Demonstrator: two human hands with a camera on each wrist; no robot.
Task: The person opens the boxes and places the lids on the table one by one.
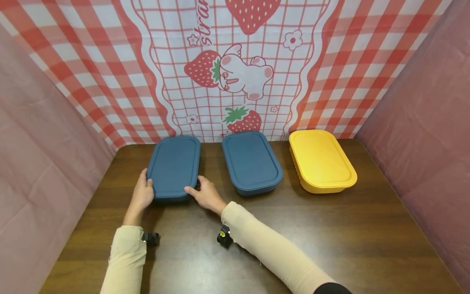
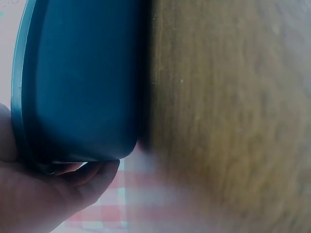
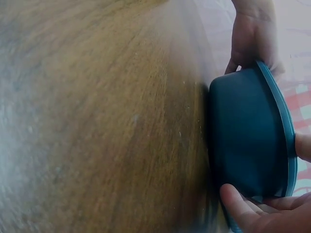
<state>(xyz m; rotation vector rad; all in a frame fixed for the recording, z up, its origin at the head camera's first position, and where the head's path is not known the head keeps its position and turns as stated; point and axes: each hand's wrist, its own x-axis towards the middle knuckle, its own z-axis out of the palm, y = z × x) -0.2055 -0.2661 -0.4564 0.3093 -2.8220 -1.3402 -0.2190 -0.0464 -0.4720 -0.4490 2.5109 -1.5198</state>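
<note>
At the left of the table, both hands hold a blue lidded food container [image 1: 174,165], one on each side. My left hand [image 1: 142,192] grips its left side near the front corner, thumb at the lid's edge. The right hand [image 1: 207,194] holds the front right corner, with its thumb on top of the lid and its fingers against the side wall. In the left wrist view, the left fingers [image 2: 99,182] curl under the rim of the container [image 2: 87,87]. The right wrist view shows the container's front wall [image 3: 248,131] between the two hands, its lid on.
A second blue lidded container [image 1: 253,161] stands in the middle, and a yellow lidded one [image 1: 323,161] to its right. Behind them hangs a red and white strawberry-print cloth [image 1: 242,36]. Pink cloth [image 1: 47,163] flanks the wooden table [image 1: 330,241] on both sides.
</note>
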